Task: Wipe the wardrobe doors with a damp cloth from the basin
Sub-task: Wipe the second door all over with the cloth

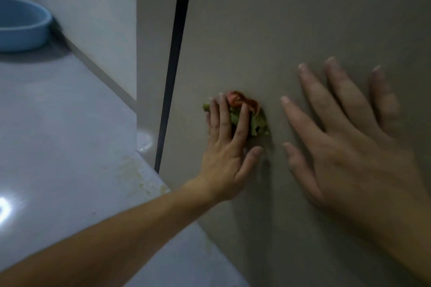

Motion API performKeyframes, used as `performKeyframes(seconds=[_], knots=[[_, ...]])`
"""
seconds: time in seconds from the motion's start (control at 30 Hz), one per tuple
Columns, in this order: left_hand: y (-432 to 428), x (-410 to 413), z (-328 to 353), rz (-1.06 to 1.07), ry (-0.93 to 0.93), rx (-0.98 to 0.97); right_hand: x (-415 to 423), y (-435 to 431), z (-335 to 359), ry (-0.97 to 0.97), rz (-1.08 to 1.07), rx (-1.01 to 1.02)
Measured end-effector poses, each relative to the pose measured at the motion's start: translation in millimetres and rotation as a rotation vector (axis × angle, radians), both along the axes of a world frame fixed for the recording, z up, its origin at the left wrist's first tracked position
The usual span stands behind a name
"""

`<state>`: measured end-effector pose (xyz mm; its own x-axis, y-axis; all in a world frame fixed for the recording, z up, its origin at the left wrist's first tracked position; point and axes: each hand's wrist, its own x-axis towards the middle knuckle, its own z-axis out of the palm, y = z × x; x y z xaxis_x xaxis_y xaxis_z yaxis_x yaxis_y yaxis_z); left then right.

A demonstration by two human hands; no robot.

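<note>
A beige wardrobe door [291,18] fills the right side of the view. My left hand [227,147] presses a small green and red cloth [255,121] flat against the door near its lower part, fingers straight and spread over the cloth. My right hand [349,142] lies flat on the same door to the right of the cloth, fingers straight and spread, holding nothing. A blue basin [23,28] stands on the floor at the far left, by the white wall.
A dark vertical gap [175,53] separates this door from a narrow beige panel [154,30] to its left. The glossy pale floor [70,135] runs along the wardrobe's foot, with a yellowish stain [135,172] near the door's bottom corner.
</note>
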<state>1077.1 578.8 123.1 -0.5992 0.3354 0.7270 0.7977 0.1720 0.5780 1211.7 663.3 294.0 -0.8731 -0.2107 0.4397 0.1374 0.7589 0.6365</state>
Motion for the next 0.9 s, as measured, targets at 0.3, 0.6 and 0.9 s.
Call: performKeyframes(seconds=[0.3,0.6,0.9], knots=[[-14.0,6.5,67.7,-0.032,0.173,-0.198,32.3,15.7,33.5,0.086,0.060,-0.033],[13.0,-8.2,271.5,0.046,0.462,-0.055,59.6,26.6,120.2,0.334,-0.045,-0.008],[9.2,-17.1,288.8,0.109,0.449,-0.072,92.8,43.1,123.2,0.357,-0.074,0.040]])
